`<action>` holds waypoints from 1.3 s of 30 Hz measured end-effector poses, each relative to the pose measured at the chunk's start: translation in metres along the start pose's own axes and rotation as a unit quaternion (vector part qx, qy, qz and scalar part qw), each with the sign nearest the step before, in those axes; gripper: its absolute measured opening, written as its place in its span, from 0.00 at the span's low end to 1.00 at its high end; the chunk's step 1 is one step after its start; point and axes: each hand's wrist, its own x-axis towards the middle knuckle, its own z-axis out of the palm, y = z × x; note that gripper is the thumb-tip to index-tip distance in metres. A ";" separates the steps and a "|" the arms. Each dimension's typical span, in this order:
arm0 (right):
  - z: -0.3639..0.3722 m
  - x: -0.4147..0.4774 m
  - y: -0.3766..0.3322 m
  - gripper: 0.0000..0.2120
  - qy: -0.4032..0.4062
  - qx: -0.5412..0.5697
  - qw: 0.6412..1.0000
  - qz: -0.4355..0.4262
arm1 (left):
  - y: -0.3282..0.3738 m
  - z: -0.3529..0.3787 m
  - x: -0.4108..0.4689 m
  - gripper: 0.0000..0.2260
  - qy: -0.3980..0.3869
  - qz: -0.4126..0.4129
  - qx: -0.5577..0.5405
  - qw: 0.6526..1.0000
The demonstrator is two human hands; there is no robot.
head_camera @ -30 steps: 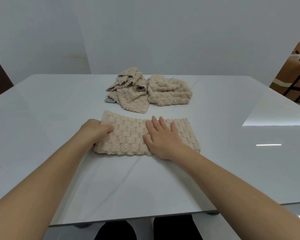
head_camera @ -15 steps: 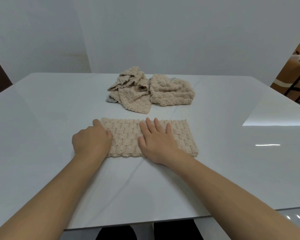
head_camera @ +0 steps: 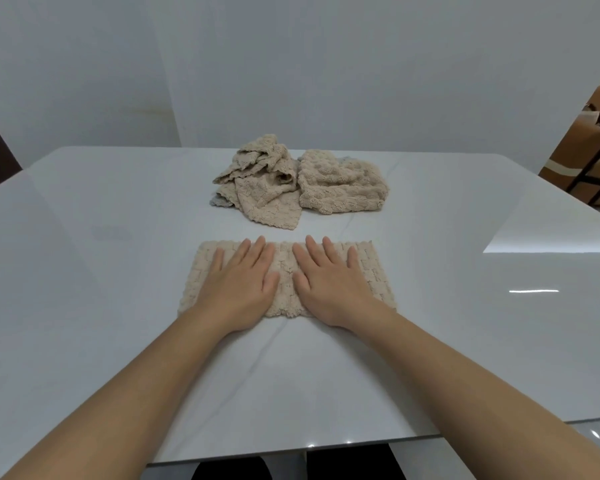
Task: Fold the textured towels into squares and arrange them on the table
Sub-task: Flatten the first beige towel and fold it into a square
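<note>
Beige towel strip (head_camera: 373, 271), half-folded, pinned flat under left hand (head_camera: 238, 289) and right hand (head_camera: 329, 289), fingers straight, gripping nothing. Square fold not yet made. Behind, crumpled heap (head_camera: 274, 195), maybe three towels, unfolded.

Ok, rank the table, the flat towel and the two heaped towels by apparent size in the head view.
1. table
2. flat towel
3. left heaped towel and right heaped towel: alike, and farther off, so unranked.

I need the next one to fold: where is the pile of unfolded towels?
In the head view, the pile of unfolded towels lies at the far middle of the table, just beyond the flat towel pressed under the left hand and right hand.
</note>
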 end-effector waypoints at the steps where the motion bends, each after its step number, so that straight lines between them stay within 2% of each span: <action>1: 0.000 0.000 0.000 0.27 0.001 0.001 1.000 -0.002 | -0.002 -0.001 -0.001 0.26 0.000 -0.013 -0.001 1.000; 4: -0.001 0.000 0.000 0.27 -0.011 0.001 1.000 0.001 | -0.015 -0.008 -0.005 0.27 0.013 -0.094 -0.001 0.995; 8: -0.009 -0.001 -0.006 0.27 -0.007 0.010 1.000 0.003 | -0.032 -0.030 -0.017 0.20 0.106 -0.224 0.025 0.969; 11: -0.010 -0.001 -0.017 0.27 0.009 0.020 1.000 -0.011 | -0.040 -0.050 -0.015 0.15 0.039 -0.296 -0.054 0.953; 14: -0.001 0.003 -0.026 0.28 -0.004 0.013 1.000 -0.009 | -0.042 -0.061 -0.008 0.15 -0.025 -0.306 -0.164 0.938; 16: 0.002 0.004 -0.027 0.28 -0.012 0.010 1.000 -0.003 | -0.040 -0.065 -0.007 0.14 -0.049 -0.318 -0.274 0.907; 20: -0.003 0.003 -0.028 0.28 -0.007 0.017 1.000 -0.014 | -0.044 -0.064 -0.011 0.16 -0.046 -0.325 -0.384 0.863; 24: 0.000 0.003 -0.034 0.27 -0.026 0.015 0.999 -0.024 | -0.044 -0.070 -0.019 0.12 -0.028 -0.314 -0.467 0.826; 25: -0.003 0.002 -0.033 0.27 -0.029 0.037 0.998 -0.030 | -0.041 -0.074 -0.021 0.11 -0.026 -0.303 -0.483 0.821; 27: -0.017 -0.002 -0.030 0.25 -0.006 0.147 0.988 -0.047 | -0.032 -0.084 -0.020 0.09 -0.013 -0.274 -0.506 0.818; 29: -0.034 -0.004 -0.027 0.22 0.027 0.319 0.947 -0.015 | -0.017 -0.095 -0.016 0.09 0.005 -0.234 -0.536 0.811; 30: -0.041 -0.002 -0.023 0.21 0.028 0.422 0.906 0.015 | -0.007 -0.099 -0.014 0.09 0.009 -0.210 -0.558 0.803; 31: -0.048 -0.002 -0.020 0.20 0.011 0.528 0.848 0.044 | 0.004 -0.103 -0.012 0.10 0.005 -0.185 -0.582 0.792; 33: -0.060 0.000 -0.008 0.23 -0.049 0.709 0.697 0.092 | 0.030 -0.106 -0.009 0.14 -0.029 -0.141 -0.617 0.774; 34: -0.066 -0.001 0.001 0.26 -0.074 0.749 0.650 0.106 | 0.041 -0.105 -0.007 0.17 -0.054 -0.125 -0.627 0.767; 36: -0.073 -0.007 0.020 0.27 -0.097 0.768 0.619 0.128 | 0.060 -0.097 -0.005 0.21 -0.081 -0.106 -0.635 0.761; 37: -0.073 -0.010 0.029 0.25 -0.093 0.761 0.626 0.142 | 0.066 -0.091 -0.005 0.20 -0.076 -0.102 -0.631 0.765; 38: -0.073 -0.011 0.038 0.21 -0.079 0.736 0.653 0.162 | 0.071 -0.086 -0.005 0.18 -0.060 -0.102 -0.625 0.771; 39: -0.071 -0.013 0.044 0.18 -0.057 0.689 0.699 0.183 | 0.075 -0.081 -0.005 0.15 -0.034 -0.103 -0.623 0.774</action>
